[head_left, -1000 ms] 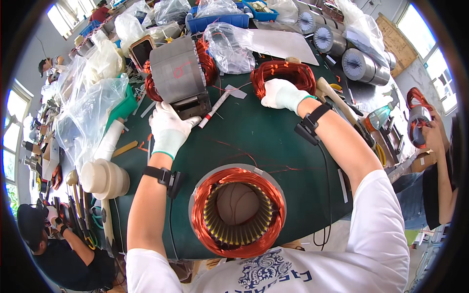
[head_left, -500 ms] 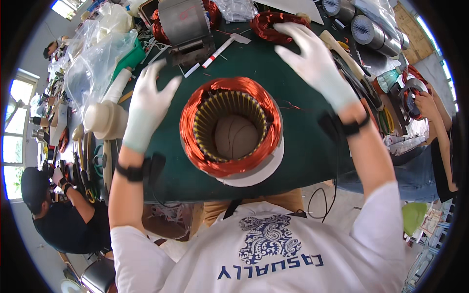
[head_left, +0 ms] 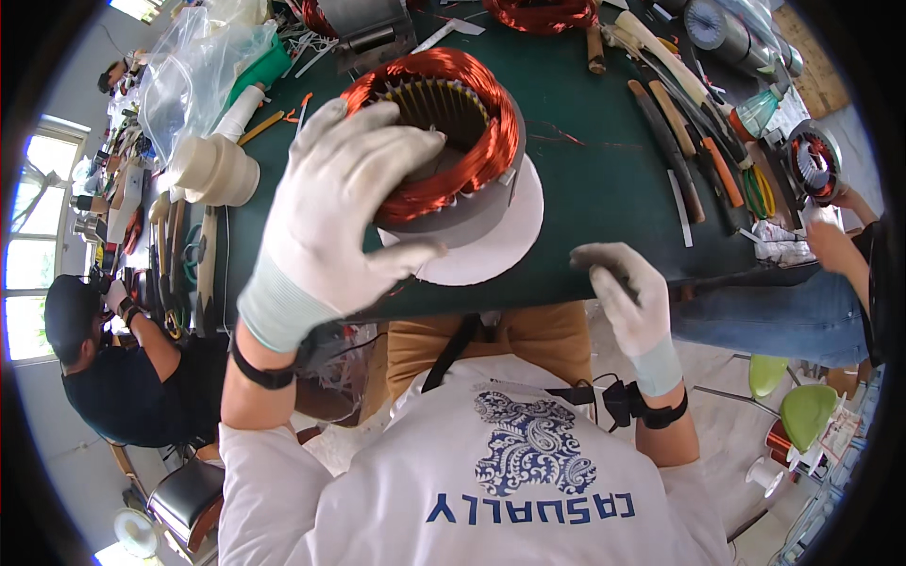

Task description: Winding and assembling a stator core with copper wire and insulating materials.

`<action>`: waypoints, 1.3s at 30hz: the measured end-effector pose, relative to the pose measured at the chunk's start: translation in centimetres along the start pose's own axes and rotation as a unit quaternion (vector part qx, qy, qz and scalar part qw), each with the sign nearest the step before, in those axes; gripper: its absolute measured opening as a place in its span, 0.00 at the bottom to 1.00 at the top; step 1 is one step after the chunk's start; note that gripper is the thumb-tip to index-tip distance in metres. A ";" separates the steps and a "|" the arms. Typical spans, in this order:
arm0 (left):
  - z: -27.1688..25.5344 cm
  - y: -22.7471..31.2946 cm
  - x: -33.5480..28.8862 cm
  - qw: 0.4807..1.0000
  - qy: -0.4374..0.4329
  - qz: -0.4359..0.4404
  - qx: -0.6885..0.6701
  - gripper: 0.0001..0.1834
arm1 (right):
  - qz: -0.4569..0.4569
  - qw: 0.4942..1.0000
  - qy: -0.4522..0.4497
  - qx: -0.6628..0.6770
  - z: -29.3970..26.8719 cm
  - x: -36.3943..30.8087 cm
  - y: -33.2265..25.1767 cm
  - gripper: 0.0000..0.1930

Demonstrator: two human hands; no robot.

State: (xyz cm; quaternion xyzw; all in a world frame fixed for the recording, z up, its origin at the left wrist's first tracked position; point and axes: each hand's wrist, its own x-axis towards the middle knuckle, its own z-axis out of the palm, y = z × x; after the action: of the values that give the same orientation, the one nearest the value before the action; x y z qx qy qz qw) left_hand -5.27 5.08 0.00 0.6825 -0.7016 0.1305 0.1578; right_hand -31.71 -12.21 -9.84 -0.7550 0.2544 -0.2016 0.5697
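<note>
A motor stator (head_left: 491,203) with a thick ring of red copper winding (head_left: 451,196) stands on a round white disc (head_left: 505,255) on the green table. Its grey outer wall shows on the near side. My left hand (head_left: 344,203), in a white glove, grips the stator from the left. The fingers lie over the winding toward the slotted bore, and the thumb is below along the near side. At the table's front edge, to the right of the stator, my gloved right hand (head_left: 628,297) hangs with fingers loosely bent and apart, holding nothing. Its fingertips look dark.
Hammers and wooden-handled tools (head_left: 670,123) lie along the right. A white spool (head_left: 215,170) and plastic bags (head_left: 198,75) are at left. Another stator (head_left: 368,28) and a copper coil (head_left: 543,14) lie at the back. One person (head_left: 123,377) sits left; another's hand (head_left: 835,245) shows right.
My left hand has come onto the stator from the space beside it. My right hand has left the far coil and moved back to the table's near edge. The whole view has shifted.
</note>
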 end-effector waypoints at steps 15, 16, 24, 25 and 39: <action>2.7 1.0 -0.3 0.997 0.057 0.013 0.049 0.26 | -0.069 0.883 0.212 -0.413 -13.3 7.0 7.1 0.17; 2.5 1.5 -0.8 0.997 0.051 -0.010 0.047 0.25 | -0.044 0.815 0.186 -0.547 -12.9 7.6 8.1 0.20; 3.5 3.8 0.6 0.986 0.104 -0.050 0.121 0.18 | -0.054 0.823 0.151 -0.546 -12.3 10.3 10.9 0.24; 2.9 3.6 0.5 0.986 0.104 -0.030 0.124 0.15 | -0.096 0.832 0.143 -0.528 -12.7 10.4 10.8 0.23; 2.0 3.1 0.2 0.995 0.031 -0.098 0.009 0.25 | -0.193 0.844 0.198 -0.459 -13.1 6.4 12.0 0.20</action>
State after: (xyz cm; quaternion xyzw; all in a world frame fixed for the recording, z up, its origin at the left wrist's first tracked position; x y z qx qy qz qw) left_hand -8.44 4.20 -1.66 0.7448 -0.6250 0.1421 0.1858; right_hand -36.30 -28.67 -17.77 -0.9083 0.2741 -0.3128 0.0446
